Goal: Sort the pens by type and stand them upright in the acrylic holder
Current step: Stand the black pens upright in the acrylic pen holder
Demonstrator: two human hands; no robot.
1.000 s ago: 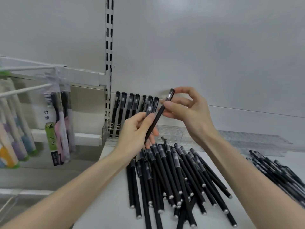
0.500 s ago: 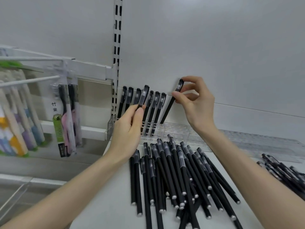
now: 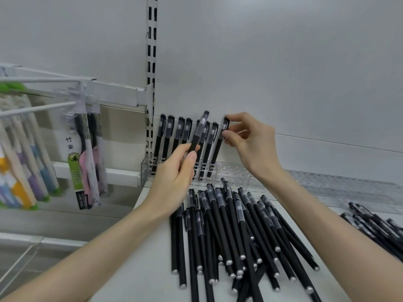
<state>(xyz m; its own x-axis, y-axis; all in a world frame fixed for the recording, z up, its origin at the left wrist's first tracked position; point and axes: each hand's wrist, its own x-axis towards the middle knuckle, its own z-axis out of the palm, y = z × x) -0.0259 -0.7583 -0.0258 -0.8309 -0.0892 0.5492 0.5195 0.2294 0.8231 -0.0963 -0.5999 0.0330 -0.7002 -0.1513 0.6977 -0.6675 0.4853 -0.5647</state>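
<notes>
Head view looks down over both forearms onto a white shelf (image 3: 141, 269) against a pale wall. The acrylic holder (image 3: 231, 173) sits at the far edge of the shelf, and a row of black pens (image 3: 165, 136) stands in its left part, caps up, leaning back toward the wall.

The left hand (image 3: 174, 182) pinches the lower barrel of one black pen (image 3: 199, 132) between thumb and fingers. That pen is tilted, its clear-windowed cap up, just in front of the standing row.

The right hand (image 3: 250, 147) pinches the cap of another pen (image 3: 220, 144) with thumb and forefinger, the other fingers curled loosely. This pen is at the right end of the row, and its lower end reaches down into the holder.

Nearer, a loose pile of black pens (image 3: 229, 225) lies flat on the shelf, silver ends pointing toward the near side. A second heap (image 3: 370, 223) lies well apart on the right. On the left, packaged toothbrushes (image 3: 87, 153) hang from white hooks beside a slotted upright (image 3: 151, 51).
</notes>
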